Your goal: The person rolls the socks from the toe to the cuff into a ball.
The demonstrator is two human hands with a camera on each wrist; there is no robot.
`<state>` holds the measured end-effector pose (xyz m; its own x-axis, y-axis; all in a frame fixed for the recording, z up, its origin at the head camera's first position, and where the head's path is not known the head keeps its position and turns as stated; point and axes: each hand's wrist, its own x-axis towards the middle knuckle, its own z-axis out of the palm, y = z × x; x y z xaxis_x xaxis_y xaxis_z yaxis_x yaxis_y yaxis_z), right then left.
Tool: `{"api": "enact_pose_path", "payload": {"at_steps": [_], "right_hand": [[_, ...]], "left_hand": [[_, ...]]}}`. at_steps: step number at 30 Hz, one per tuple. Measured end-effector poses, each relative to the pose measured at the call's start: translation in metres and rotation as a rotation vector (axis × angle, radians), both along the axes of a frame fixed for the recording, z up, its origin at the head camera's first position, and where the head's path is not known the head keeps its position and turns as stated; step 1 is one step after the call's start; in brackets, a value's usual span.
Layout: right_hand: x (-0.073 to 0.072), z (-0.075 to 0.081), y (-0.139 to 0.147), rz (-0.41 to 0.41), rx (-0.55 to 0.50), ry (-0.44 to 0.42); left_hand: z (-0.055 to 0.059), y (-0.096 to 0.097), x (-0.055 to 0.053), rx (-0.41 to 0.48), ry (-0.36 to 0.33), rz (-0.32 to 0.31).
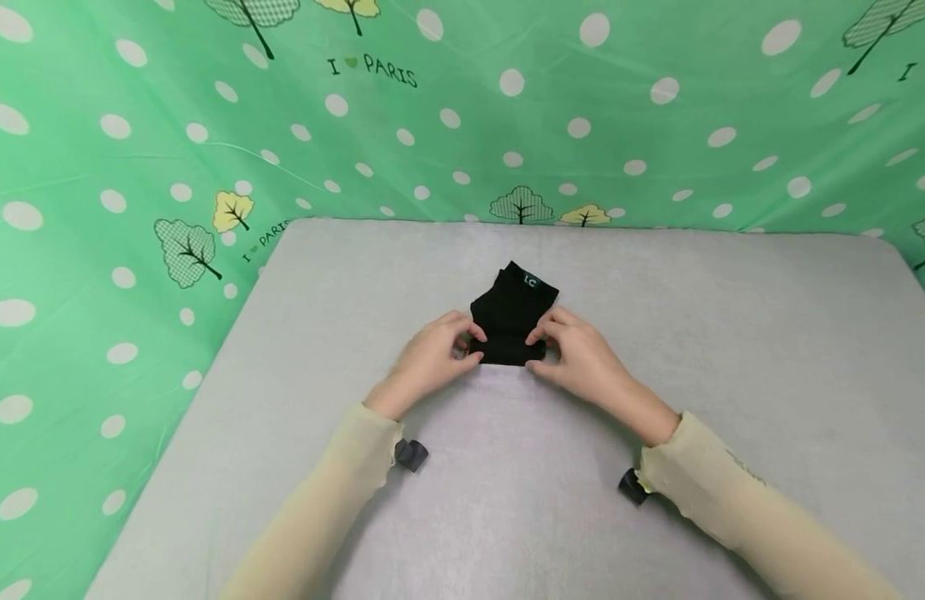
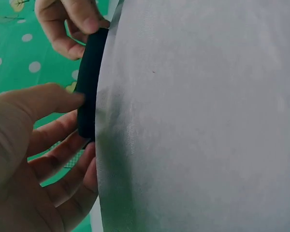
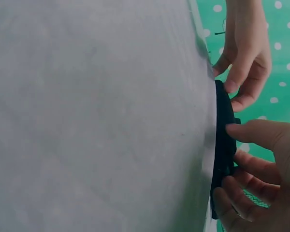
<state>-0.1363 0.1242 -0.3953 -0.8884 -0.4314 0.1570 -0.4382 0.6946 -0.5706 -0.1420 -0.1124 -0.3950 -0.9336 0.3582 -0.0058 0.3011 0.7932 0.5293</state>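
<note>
A black sock [image 1: 511,304] lies on the grey cloth-covered table, its cuff with light "LC" lettering pointing away. The near end is turned over into a thick roll [image 1: 505,351]. At the roll's left end my left hand [image 1: 435,348] pinches it between thumb and curled fingers. My right hand [image 1: 579,354] grips the opposite end the same way. The left wrist view shows the roll [image 2: 91,82] edge-on, the left thumb against its near side. In the right wrist view the right thumb presses the sock [image 3: 224,130], with the fingers behind it.
Grey cloth [image 1: 305,375] covers the wide table around the sock. Behind and to the left hangs a green curtain [image 1: 462,150] with white dots, trees and lettering. Black wrist cameras [image 1: 412,456] sit at both pale sleeves [image 1: 710,475].
</note>
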Motion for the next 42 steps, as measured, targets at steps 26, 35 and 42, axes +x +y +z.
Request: {"api": "enact_pose_path", "payload": {"at_steps": [26, 35, 42], "right_hand": [[-0.004, -0.001, 0.021, -0.029, -0.114, -0.148], [-0.004, -0.001, 0.022, -0.094, -0.119, -0.172], [-0.009, -0.003, 0.018, -0.133, -0.070, -0.139]], "left_hand": [[0.001, 0.010, 0.005, 0.226, -0.067, 0.119], [0.001, 0.020, -0.004, 0.270, -0.071, 0.200], [0.002, 0.026, -0.013, 0.186, -0.065, 0.247]]}}
